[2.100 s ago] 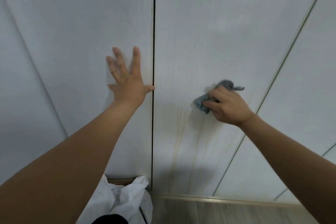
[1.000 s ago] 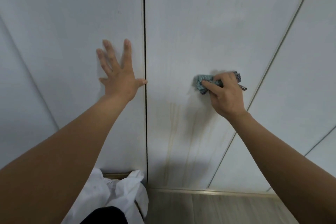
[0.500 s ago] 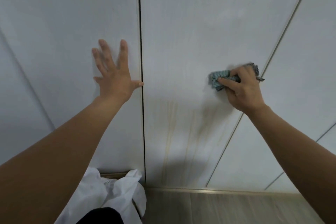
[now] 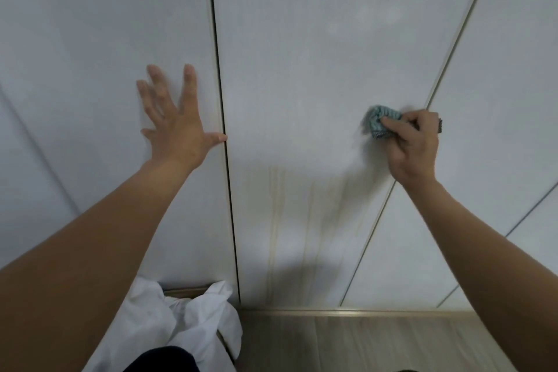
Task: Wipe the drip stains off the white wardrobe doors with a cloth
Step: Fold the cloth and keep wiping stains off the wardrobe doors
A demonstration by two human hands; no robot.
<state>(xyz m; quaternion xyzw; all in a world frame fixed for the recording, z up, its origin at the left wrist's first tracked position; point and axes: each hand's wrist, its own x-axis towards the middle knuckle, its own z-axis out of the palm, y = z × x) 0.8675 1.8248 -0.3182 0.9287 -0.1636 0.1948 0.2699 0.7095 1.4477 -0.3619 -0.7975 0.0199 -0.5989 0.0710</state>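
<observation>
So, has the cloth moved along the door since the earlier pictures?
Yes. The cloth, gripped by the right hand, went right, away from the dark door gap and up to the thin seam.

No text, label, brand, number or sign can be read anywhere in view: the doors (image 4: 302, 54) are plain white, and the cloth (image 4: 376, 125) carries no legible marking.
</observation>
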